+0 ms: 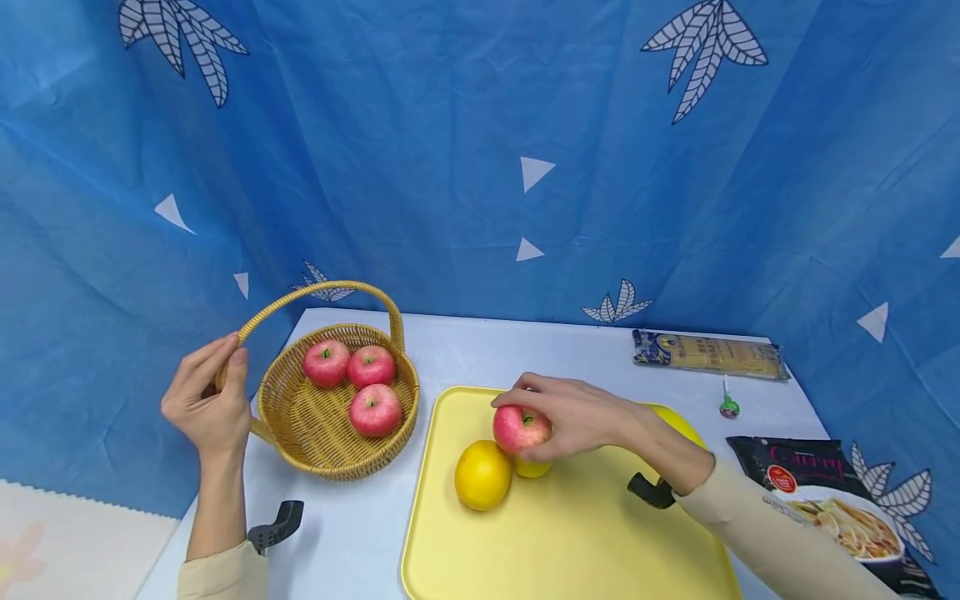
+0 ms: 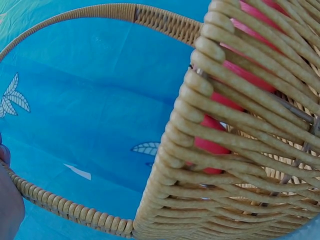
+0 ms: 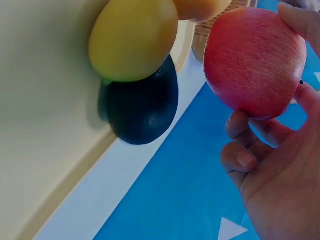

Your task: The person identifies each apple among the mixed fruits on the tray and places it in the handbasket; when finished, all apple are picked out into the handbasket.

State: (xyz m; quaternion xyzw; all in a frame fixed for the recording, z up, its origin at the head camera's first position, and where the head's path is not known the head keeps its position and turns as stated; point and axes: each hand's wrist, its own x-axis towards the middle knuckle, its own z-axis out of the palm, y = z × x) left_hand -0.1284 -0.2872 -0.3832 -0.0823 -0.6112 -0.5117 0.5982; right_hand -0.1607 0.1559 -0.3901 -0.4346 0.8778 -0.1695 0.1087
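Note:
My left hand grips the handle of a round wicker basket. Three red apples lie inside it; through the weave the left wrist view shows parts of the red apples. Over the yellow tray, my right hand holds another red apple between thumb and fingers. In the right wrist view this apple is clear of the tray. Beside it in the tray are an orange, a yellow fruit and a dark avocado-like fruit, which the hand hides from the head view.
A pack of noodles lies at the back right, with a green-wrapped lollipop in front. A black curry noodle packet is right of the tray. Something bright yellow shows behind my right forearm. Blue cloth hangs behind the table.

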